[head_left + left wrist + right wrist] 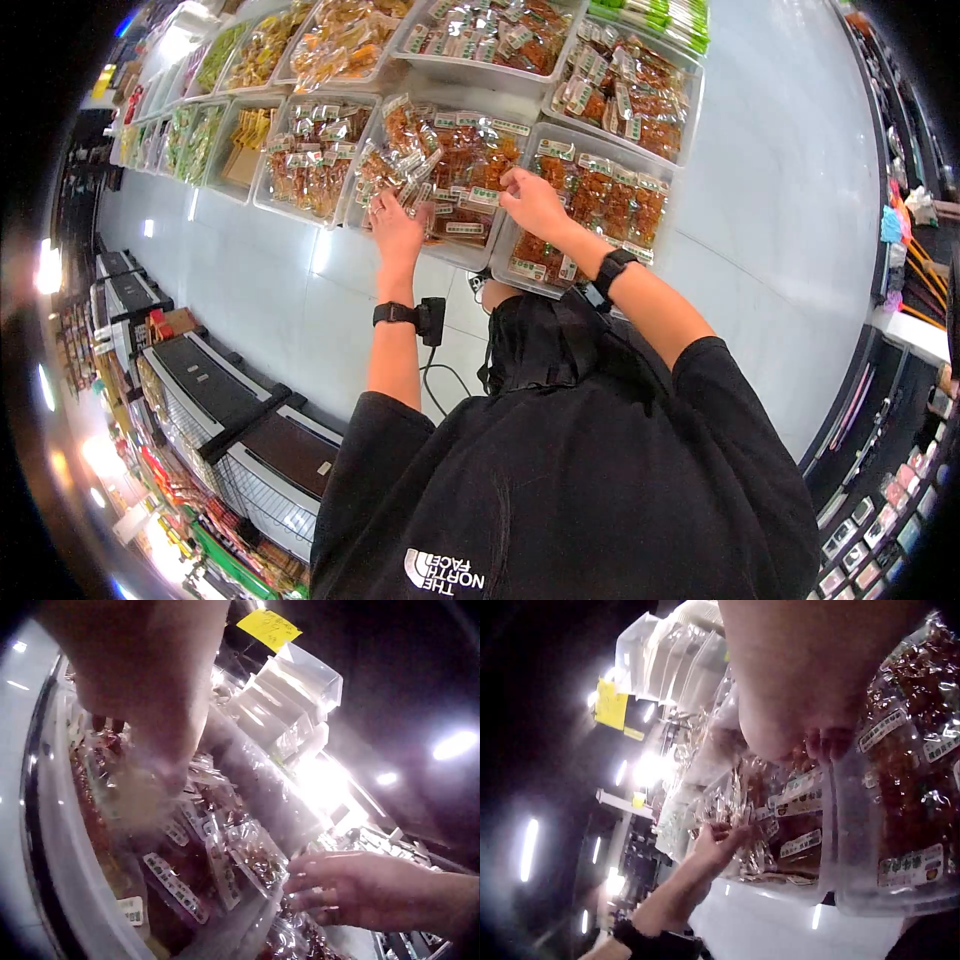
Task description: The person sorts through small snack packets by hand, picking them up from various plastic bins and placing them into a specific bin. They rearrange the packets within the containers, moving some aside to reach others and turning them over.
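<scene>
Clear plastic packets of reddish-brown food with white labels [465,200] fill the middle bin in front of me. At its near-left part my left hand [398,232] grips some packets [398,165] between thumb and spread fingers; those packets lean up in a loose bundle, also seen beside the left hand [714,851] in the right wrist view. My right hand [537,205] hovers above the rim between this bin and the right-hand bin [512,262], fingers loosely bent, fingertips right by the packets. In the left wrist view the right hand [349,889] shows relaxed fingers.
More translucent bins [315,210] of packets line up to the left and behind. Pale floor [760,210] lies to the right. Dark display platforms [215,380] stand at the lower left, shelves [880,480] at the right. A yellow price sign [270,630] rises behind the bins.
</scene>
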### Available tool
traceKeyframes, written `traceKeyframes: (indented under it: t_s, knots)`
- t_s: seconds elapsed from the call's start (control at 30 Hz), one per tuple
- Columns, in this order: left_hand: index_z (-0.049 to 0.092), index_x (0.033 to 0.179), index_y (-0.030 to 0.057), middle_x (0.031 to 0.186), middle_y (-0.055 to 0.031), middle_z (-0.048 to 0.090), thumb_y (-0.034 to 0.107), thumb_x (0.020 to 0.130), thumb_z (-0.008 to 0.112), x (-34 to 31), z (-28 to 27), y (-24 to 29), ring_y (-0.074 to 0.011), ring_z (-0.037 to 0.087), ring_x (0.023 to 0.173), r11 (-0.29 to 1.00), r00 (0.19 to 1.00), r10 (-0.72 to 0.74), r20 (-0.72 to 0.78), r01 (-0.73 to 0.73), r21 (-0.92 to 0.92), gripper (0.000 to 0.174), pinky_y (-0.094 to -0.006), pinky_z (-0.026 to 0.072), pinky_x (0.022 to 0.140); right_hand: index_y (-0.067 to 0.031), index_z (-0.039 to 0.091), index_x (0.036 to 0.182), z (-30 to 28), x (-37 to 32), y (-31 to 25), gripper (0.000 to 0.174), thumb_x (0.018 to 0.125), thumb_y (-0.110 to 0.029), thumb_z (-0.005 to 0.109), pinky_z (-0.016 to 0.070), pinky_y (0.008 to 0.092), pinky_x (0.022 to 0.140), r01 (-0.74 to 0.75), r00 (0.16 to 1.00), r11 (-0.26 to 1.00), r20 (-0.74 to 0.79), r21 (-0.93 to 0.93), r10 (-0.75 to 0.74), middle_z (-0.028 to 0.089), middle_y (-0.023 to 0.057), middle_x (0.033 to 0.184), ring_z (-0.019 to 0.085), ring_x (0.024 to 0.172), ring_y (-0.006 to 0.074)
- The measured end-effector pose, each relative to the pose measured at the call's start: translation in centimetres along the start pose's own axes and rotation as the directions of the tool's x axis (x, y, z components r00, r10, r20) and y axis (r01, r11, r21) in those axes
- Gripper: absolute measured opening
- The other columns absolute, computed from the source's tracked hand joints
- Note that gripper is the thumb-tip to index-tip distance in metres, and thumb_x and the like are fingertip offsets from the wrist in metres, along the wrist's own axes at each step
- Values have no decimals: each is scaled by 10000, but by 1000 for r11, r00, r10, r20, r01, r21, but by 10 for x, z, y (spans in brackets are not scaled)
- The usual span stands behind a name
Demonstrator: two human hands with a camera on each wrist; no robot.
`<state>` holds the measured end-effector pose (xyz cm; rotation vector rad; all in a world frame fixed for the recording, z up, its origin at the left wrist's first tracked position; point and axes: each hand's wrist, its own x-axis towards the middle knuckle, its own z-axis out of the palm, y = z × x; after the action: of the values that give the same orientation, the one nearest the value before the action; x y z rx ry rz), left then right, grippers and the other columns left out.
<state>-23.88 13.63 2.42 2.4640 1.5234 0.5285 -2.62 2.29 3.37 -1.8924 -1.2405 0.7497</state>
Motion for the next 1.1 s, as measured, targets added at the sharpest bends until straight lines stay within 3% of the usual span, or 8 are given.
traceKeyframes:
  t_s: [0.17, 0.47, 0.77, 0.87, 0.93, 1.0, 1.03, 1.1]
  knots:
    - [521, 1099, 54, 1073, -151, 552, 295, 744, 737, 7, -4, 2, -373, 501, 1043, 994, 998, -67, -3, 66, -82, 480, -460, 398, 899, 48, 521, 1142, 11, 8, -12, 416, 807, -187, 592, 443, 478, 911, -117, 993, 993, -27, -10, 117, 545, 344, 1090, 559, 1009, 452]
    - [533, 1103, 35, 1084, -170, 572, 359, 791, 682, 23, -23, 6, -368, 604, 936, 983, 991, -23, 133, -2, 184, 474, -440, 495, 776, 10, 454, 1316, -2, 1, -2, 540, 840, -201, 600, 429, 452, 959, -87, 972, 991, 209, -100, 106, 408, 337, 1318, 499, 1135, 458]
    - [571, 1018, 43, 1056, -167, 611, 229, 894, 528, 30, -7, -11, -361, 636, 824, 940, 960, 124, 252, -195, 280, 228, -473, 511, 684, 10, 498, 1225, 6, -15, -1, 440, 849, -198, 589, 445, 442, 916, -31, 988, 1000, 148, -1, 31, 470, 271, 1233, 530, 1068, 426]
    - [589, 994, 48, 934, -154, 649, 188, 923, 473, 15, -33, 0, -350, 637, 798, 978, 986, 27, 166, -61, 201, 196, -459, 508, 670, 22, 515, 1167, -1, -24, -13, 393, 846, -193, 591, 465, 421, 857, 43, 992, 974, 110, 223, -69, 511, 241, 1181, 554, 996, 397]
    - [593, 1035, 55, 863, -140, 660, 154, 918, 493, 0, -44, 16, -329, 642, 756, 996, 971, 91, -223, -86, 28, 183, -421, 510, 644, -5, 545, 1112, 7, -19, -14, 336, 895, -261, 572, 475, 396, 805, 72, 990, 978, 107, 198, -95, 581, 174, 1099, 591, 926, 316]
    - [596, 1075, 72, 901, -125, 669, 115, 895, 518, -21, -58, 39, -325, 647, 759, 985, 964, 153, -215, -166, -43, 201, -412, 512, 633, -64, 551, 1120, 15, -17, -18, 354, 930, -362, 547, 489, 364, 798, -305, 936, 617, 348, 725, 54, 621, 100, 1001, 609, 908, 239]
    - [600, 1114, 88, 939, -111, 678, 76, 872, 543, -30, -63, 54, -321, 652, 763, 968, 955, 193, -223, -222, -114, 249, -404, 514, 621, -64, 551, 1120, 6, -20, -28, 354, 930, -362, 547, 489, 364, 798, -316, 936, 611, 343, 726, 76, 621, 100, 1001, 609, 908, 239]
    - [601, 1122, 94, 955, -108, 678, 53, 859, 555, -44, -69, 80, -302, 659, 768, 917, 920, 354, -166, -377, -133, 271, -392, 516, 620, -107, 515, 1184, -26, -30, -57, 404, 956, -439, 489, 486, 335, 803, -476, 879, 94, 476, 874, 27, 612, 45, 1064, 601, 932, 155]
